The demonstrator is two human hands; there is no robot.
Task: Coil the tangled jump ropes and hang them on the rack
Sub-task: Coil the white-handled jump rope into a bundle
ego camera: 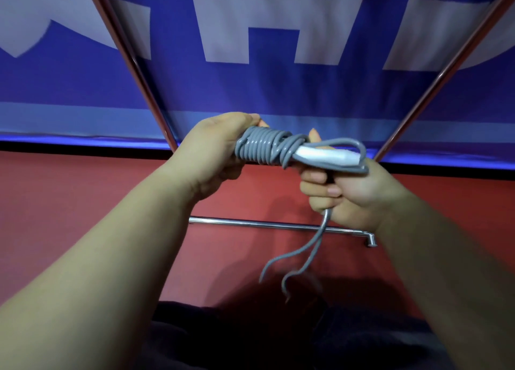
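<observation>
Two hands hold one grey jump rope (264, 149) at chest height in front of the rack (278, 225), judged to be late in the coiling step. Left hand (214, 152) clenches round the tightly wound end of the bundle, fingertips just showing beyond it. Right hand (351, 191) curls round the white handle (323, 155) and a loop of cord lying along it, with two loose tails (303, 255) hanging from below its fist. Remaining tails probably need wrapping or tucking before the bundle is hung; no rope is yet on the rack's poles (131, 63).
</observation>
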